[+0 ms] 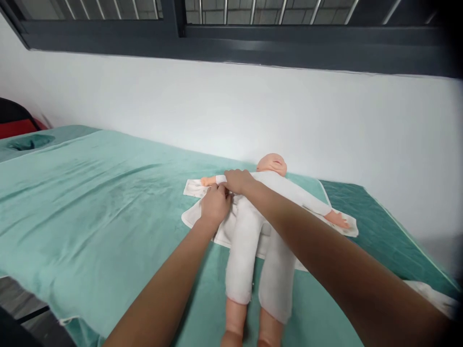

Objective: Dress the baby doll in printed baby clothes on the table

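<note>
A baby doll [243,250] in white clothes lies on its back, arms spread and legs toward me. Beneath it a white baby garment [191,217] is laid out open, its sleeves under the doll's arms. My left hand [216,205] is at the left side of the doll's waist, fingers bent together over the cloth. Across the doll's belly reaches my right hand [238,180], its fingers curled down close to my left fingertips. Whatever the fingertips pinch is hidden. The doll's head [272,164] is tipped back near the wall.
A pale green sheet [90,207] covers the bed, with a darker green cover [356,207] showing at the right. Behind stand a white wall [162,106] and a barred window with a dark frame [231,46]. White cloth [432,294] lies at lower right, and a red and black object [16,120] at far left.
</note>
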